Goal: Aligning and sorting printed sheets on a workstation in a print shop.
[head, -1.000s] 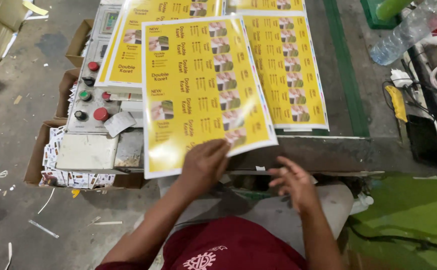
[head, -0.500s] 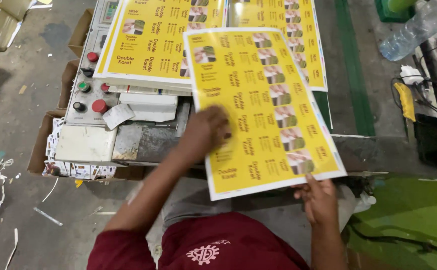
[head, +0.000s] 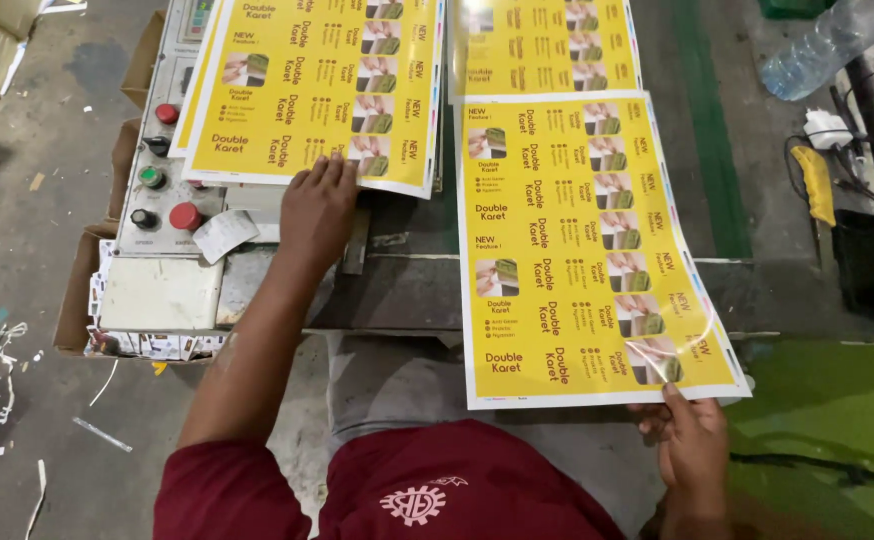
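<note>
The worktop [head: 407, 290] held a yellow stack [head: 317, 90]. A big yellow sheet [head: 582, 250] hung over its edge. The right hand [head: 692, 450] pinched the sheet's near corner with closed fingers. The left hand [head: 319, 205] lay flat, fingers open, on the stack.

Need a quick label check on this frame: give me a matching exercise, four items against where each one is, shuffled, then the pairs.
Items:
1. left hand
2. right hand
3. plastic water bottle
4. red push buttons

Places:
A. lying at the top right
B. on the grey control panel at left
C. on the lower edge of the yellow sheet stack at left
D. pinching the near corner of the single yellow printed sheet

Pairs: 1-C, 2-D, 3-A, 4-B
</note>
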